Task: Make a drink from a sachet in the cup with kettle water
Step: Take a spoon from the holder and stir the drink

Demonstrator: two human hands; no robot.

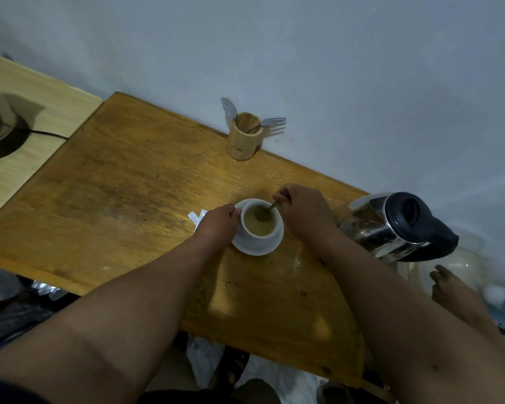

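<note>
White cup [258, 225] on its saucer [257, 246], centre of frame, on the wooden bench [123, 199]; pale brown liquid inside. Right hand [302, 211] just right of the rim, fingers pinched on a teaspoon [272, 206]. Spoon's long axis slants from that hand at upper right down-left into the drink, bowl submerged near cup centre. Left hand [217, 225] closed against the cup's left wall, steadying it. Stirring looks under way. Torn sachet [197, 216] lies behind the left hand; kettle [397, 225] at right.
</note>
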